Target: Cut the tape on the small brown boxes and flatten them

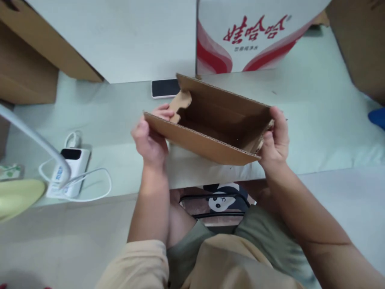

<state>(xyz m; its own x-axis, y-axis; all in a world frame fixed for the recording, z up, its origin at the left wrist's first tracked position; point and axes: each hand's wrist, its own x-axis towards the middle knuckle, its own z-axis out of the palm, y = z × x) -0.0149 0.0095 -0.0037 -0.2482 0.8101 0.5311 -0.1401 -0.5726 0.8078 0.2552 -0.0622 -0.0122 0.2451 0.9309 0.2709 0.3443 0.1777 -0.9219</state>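
A brown cardboard box (204, 145), open at the top, is held up over the front part of the pale green table surface. My left hand (152, 138) grips its left end, with the thumb on the near wall's corner and fingers at the end flap (181, 103). At the right end my right hand (275, 140) pinches the edge, thumb and fingers closed around the side flaps. The inside looks dark, and no contents show. Behind the box's left corner lies a phone (165, 88) with a dark screen, partly covered by the box.
A white carton with red print (255, 44) and a plain white panel (144, 40) stand at the back. Cardboard boxes (27, 72) flank the left. A white power bank (73, 170) with a looped cable (110, 184) lies beside a lamp (21, 196). Something blue (377, 117) sits far right.
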